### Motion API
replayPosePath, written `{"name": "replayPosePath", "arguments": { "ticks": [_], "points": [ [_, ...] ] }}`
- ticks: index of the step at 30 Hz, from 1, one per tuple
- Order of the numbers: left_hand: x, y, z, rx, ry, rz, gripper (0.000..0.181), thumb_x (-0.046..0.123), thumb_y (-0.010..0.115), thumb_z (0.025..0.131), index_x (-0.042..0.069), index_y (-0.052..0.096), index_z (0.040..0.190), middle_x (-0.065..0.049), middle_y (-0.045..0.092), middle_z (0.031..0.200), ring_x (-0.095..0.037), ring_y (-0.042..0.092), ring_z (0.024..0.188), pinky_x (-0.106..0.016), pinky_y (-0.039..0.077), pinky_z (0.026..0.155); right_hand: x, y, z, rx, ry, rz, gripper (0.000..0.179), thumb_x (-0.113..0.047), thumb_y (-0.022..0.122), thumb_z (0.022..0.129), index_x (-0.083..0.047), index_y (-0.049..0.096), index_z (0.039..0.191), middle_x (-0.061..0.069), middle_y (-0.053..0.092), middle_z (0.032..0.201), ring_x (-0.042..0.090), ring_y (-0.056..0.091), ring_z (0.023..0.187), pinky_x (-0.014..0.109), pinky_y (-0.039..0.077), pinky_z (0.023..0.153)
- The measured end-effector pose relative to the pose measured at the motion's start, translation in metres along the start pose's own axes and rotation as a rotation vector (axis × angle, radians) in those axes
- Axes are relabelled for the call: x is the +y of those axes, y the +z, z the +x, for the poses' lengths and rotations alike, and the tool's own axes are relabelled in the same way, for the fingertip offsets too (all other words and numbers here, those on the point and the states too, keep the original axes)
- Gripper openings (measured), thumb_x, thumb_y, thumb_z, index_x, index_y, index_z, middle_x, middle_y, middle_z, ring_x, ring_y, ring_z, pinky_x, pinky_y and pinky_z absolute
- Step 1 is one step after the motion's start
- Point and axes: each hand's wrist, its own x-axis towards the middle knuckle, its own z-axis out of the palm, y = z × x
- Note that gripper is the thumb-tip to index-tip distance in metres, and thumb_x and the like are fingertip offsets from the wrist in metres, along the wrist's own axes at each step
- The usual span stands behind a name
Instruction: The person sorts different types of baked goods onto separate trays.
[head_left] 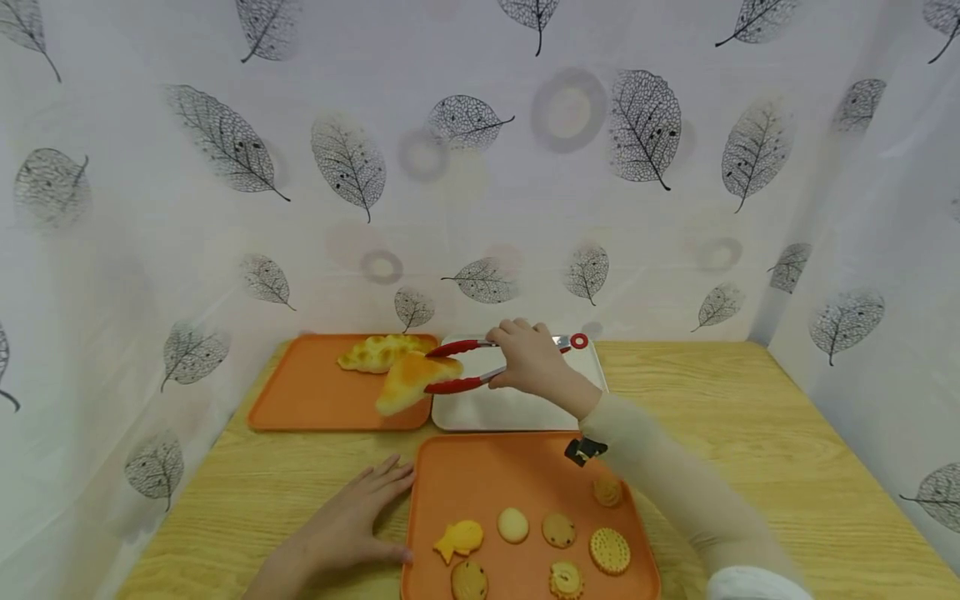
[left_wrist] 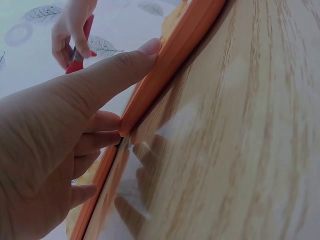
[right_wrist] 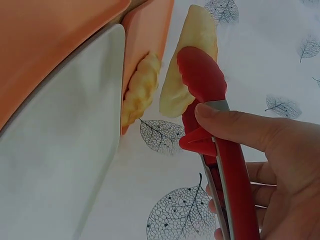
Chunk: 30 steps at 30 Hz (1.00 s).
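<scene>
Right hand has its fingers curled round red tongs, and those are pinching a bun up over the right end of the back-left tray. Bun's long axis runs slantwise, one tip pointing down-left in the head view. Loaf on that tray sits close behind it, white tray alongside. Left hand: fingers pretty straight, thumb touching the front tray with cookies.

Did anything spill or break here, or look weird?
Nothing stands out: no spill or broken piece shows. The cookies lie on the front orange tray, the braided bread sits on the back orange tray, and tongs in the right hand grip the triangular bread.
</scene>
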Motion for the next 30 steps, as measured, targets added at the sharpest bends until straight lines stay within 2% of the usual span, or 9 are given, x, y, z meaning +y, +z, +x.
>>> {"name": "replayPosePath", "arguments": {
  "ticks": [6,12,17,23,30],
  "points": [
    [0.0,0.0,0.0,0.0,0.005,0.0,0.103,0.078,0.062,0.071,0.012,0.043,0.148,-0.002,0.038,0.157,-0.028,0.023,0.15,-0.054,0.024,0.118,-0.021,0.018,0.027,-0.059,-0.003,0.001,0.068,-0.048,0.085,0.07,-0.014,0.061,0.123,0.002,0.062,0.115,0.023,0.055,0.107,0.046,0.045,0.087],
    [-0.001,0.0,-0.001,0.005,0.015,-0.007,0.102,0.077,0.062,0.072,0.011,0.043,0.148,-0.004,0.039,0.156,-0.029,0.024,0.15,-0.055,0.024,0.118,-0.053,0.03,0.047,-0.126,-0.02,-0.052,0.071,-0.052,0.082,0.072,-0.017,0.058,0.129,0.0,0.06,0.119,0.021,0.054,0.108,0.043,0.045,0.087],
    [-0.002,0.0,0.0,0.006,0.017,-0.01,0.102,0.077,0.062,0.072,0.012,0.043,0.148,-0.004,0.04,0.156,-0.029,0.024,0.15,-0.056,0.025,0.118,-0.077,0.039,0.063,-0.154,-0.018,-0.092,0.063,-0.057,0.076,0.076,-0.02,0.059,0.125,-0.002,0.059,0.123,0.019,0.053,0.112,0.041,0.044,0.088],
    [-0.001,-0.002,0.0,-0.005,0.003,-0.015,0.102,0.077,0.061,0.072,0.013,0.043,0.149,-0.003,0.038,0.157,-0.028,0.023,0.15,-0.055,0.025,0.118,-0.097,0.051,0.079,-0.189,0.004,-0.097,0.061,-0.057,0.076,0.076,-0.023,0.06,0.123,-0.004,0.059,0.127,0.02,0.051,0.122,0.044,0.043,0.095],
    [0.0,-0.002,-0.001,-0.024,-0.001,-0.034,0.101,0.076,0.062,0.073,0.013,0.041,0.149,-0.004,0.038,0.157,-0.03,0.024,0.15,-0.056,0.024,0.118,-0.115,0.059,0.092,-0.217,0.042,-0.082,0.057,-0.059,0.075,0.076,-0.025,0.061,0.119,-0.004,0.056,0.136,0.02,0.046,0.132,0.049,0.038,0.11]
  ]
}}
